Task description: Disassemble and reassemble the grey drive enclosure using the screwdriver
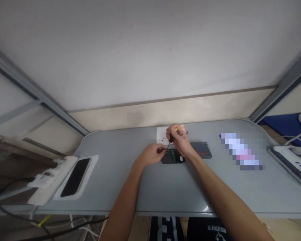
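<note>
A black device with a bare green circuit board lies on the grey table. My right hand is closed round a screwdriver with a dark and yellow handle. The shaft slants down to the board's upper left part. At that same corner, my left hand has its fingertips pinched together beside the screwdriver's tip; what they hold, if anything, is hidden. Behind the device is a sheet of white paper with several tiny dark pieces on it. A dark grey flat case lies partly behind my right wrist.
At the left, a black phone rests on white paper beside a white power strip with plugs and cables. A blurred-out bright rectangle lies to the right. Another power strip is at the right edge. A wall stands behind the table.
</note>
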The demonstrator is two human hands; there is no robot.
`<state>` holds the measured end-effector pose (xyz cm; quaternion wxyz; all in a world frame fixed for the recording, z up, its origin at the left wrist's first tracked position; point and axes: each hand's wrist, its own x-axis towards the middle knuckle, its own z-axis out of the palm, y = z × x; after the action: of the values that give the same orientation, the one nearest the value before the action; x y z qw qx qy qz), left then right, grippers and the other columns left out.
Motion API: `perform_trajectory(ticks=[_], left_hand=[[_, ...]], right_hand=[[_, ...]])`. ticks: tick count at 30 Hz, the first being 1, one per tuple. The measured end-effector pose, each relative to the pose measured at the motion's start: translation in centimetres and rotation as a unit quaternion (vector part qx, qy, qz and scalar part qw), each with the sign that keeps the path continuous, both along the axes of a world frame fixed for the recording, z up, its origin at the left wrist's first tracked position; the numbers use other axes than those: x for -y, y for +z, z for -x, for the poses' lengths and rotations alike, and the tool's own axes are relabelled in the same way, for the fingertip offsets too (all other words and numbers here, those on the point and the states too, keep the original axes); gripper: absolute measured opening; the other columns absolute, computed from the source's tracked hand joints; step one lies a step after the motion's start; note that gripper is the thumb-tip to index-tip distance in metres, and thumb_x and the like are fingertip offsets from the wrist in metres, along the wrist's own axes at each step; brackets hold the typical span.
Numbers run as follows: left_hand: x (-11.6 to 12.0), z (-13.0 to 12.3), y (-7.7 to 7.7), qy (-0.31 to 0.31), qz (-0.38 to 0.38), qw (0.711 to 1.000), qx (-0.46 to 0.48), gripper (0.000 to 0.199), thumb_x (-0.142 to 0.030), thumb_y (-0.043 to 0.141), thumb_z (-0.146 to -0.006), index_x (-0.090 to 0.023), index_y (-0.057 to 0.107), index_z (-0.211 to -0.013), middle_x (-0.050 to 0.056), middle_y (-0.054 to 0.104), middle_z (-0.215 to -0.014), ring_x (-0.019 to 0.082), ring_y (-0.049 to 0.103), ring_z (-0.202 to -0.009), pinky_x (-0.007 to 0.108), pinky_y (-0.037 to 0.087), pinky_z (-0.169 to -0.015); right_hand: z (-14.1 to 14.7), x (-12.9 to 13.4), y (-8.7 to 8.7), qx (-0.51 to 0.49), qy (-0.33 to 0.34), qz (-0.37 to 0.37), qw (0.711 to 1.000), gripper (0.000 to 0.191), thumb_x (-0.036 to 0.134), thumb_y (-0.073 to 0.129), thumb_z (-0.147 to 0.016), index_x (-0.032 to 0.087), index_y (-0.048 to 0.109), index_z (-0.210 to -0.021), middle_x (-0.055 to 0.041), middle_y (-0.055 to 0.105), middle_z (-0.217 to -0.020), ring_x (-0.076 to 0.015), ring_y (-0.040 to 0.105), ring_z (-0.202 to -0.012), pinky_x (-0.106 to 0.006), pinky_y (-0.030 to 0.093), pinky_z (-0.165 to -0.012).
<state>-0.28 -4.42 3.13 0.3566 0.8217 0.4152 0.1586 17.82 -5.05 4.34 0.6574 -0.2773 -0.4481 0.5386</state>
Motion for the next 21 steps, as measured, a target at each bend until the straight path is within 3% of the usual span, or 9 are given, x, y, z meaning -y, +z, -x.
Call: perform_trajectory(ticks=[3,7,10,14,21], left_hand=[[-0.02,0.0,-0.13,0.004,0.002,1.0,0.001,0.025,-0.028,0.056,-0.091,-0.018,0.077,-0.099,0.002,0.07,-0.076,0.015,0.059,-0.066,0.026,0.043,-0.063],[-0.01,0.07,-0.21,0.01,0.02,1.0,0.008,0.026,-0.03,0.057,-0.092,-0.017,0.077,-0.102,0.002,0.071,-0.076,0.016,0.061,-0.067,0.025,0.044,-0.063],[0.02,0.09,-0.14,0.006,0.025,1.0,0.016,0.027,-0.029,0.057,-0.092,-0.017,0.077,-0.104,0.003,0.074,-0.08,0.016,0.063,-0.068,0.025,0.044,-0.064],[0.03,0.07,-0.1,0.0,0.005,1.0,0.013,0.026,-0.029,0.056,-0.092,-0.017,0.078,-0.099,0.003,0.073,-0.08,0.016,0.061,-0.069,0.026,0.044,-0.064],[-0.37,0.16,-0.76,0.002,0.005,1.0,0.006,0.027,-0.03,0.055,-0.092,-0.017,0.077,-0.102,0.002,0.07,-0.076,0.016,0.059,-0.066,0.026,0.042,-0.063]], right_hand=[[-0.22,0.09,0.18,0.015,-0.001,-0.013,1.0,0.038,0.057,0.069,-0.091,0.025,0.049,-0.082,0.0023,0.054,-0.073,-0.0141,0.05,-0.067,-0.029,0.04,-0.064],[-0.17,-0.24,0.11,0.0,-0.024,-0.023,0.999,0.041,0.058,0.065,-0.094,0.026,0.041,-0.082,0.0074,0.038,-0.063,-0.0116,0.033,-0.055,-0.027,0.03,-0.055],[0.12,-0.46,-0.16,0.005,-0.038,-0.021,0.999,0.044,0.062,0.062,-0.094,0.026,0.04,-0.081,0.0068,0.035,-0.065,-0.0117,0.03,-0.056,-0.026,0.028,-0.054],[0.24,-0.56,-0.46,-0.01,-0.023,-0.018,1.0,0.043,0.065,0.058,-0.095,0.025,0.048,-0.082,0.0054,0.035,-0.065,-0.0124,0.032,-0.057,-0.027,0.028,-0.054],[-0.16,-0.64,0.29,-0.055,0.02,-0.001,0.998,0.039,0.061,0.056,-0.096,0.024,0.065,-0.102,0.0035,0.04,-0.066,-0.0135,0.036,-0.057,-0.029,0.031,-0.055]])
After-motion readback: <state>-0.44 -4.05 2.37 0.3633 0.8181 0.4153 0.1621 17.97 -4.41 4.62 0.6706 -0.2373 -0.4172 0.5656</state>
